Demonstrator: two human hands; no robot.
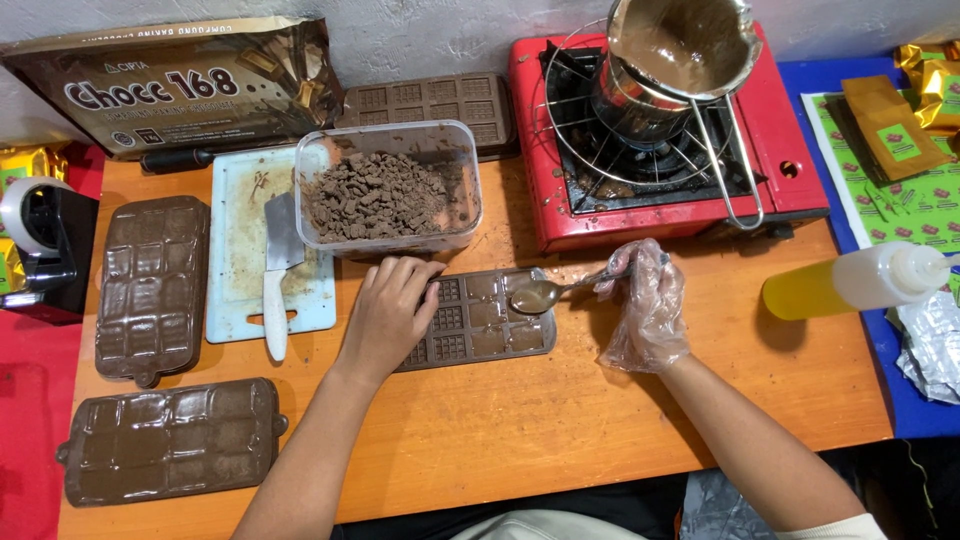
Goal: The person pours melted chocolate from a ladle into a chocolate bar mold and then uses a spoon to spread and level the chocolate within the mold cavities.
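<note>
Left hand (388,310), bare, fingers loosely spread, rests flat on chocolate bar mould (478,318). Right hand (645,305), in clear plastic glove, pinches spoon (548,292) of melted chocolate over mould.

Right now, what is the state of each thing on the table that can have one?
Left hand: bare, resting flat on the mould.
Right hand: in a clear plastic glove, holding the spoon.
Spoon: filled with melted chocolate, over the mould.
Mould: some cavities filled, others empty.
Clear tub: open, holding chopped chocolate.
Pot: on the red stove, containing melted chocolate.
Knife: lying on the cutting board.
Squeeze bottle: lying on its side, capped.
</note>
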